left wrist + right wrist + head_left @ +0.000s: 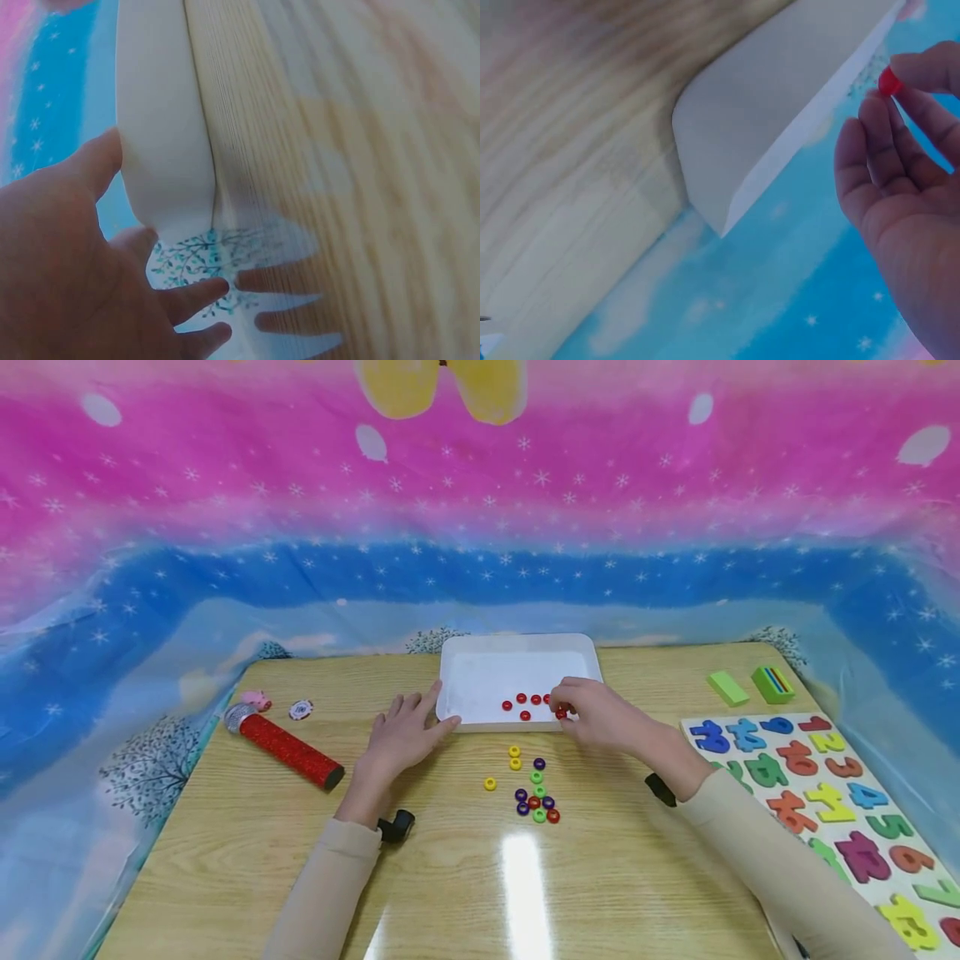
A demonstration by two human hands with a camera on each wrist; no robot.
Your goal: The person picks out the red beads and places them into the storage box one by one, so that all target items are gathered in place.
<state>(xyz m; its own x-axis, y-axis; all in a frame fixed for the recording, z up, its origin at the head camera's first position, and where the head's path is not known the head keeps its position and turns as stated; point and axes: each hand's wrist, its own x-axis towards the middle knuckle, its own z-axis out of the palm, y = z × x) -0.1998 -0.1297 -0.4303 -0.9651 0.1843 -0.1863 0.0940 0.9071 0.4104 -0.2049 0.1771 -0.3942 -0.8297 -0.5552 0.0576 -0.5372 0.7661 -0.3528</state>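
A white rectangular tray [517, 664] lies toward the far side of the table, with several red ring-shaped beads [525, 716] in its front right part. My left hand [405, 727] touches the tray's left front corner, fingers spread; in the left wrist view its thumb and index fingertips meet the tray wall [161, 112]. Over the tray's right front corner, my right hand [600, 712] pinches a red bead [889, 82] between thumb and fingertips. In front of the tray are loose yellow beads [490, 784], purple, green and red ones [553, 816].
On the left lie a red microphone [288, 753], a small pink pig [257, 700] and a round white chip [301, 709]. A number puzzle board [813, 777] lies at the right under my forearm's side, with green blocks [727, 688] behind it. A patterned cloth surrounds the table.
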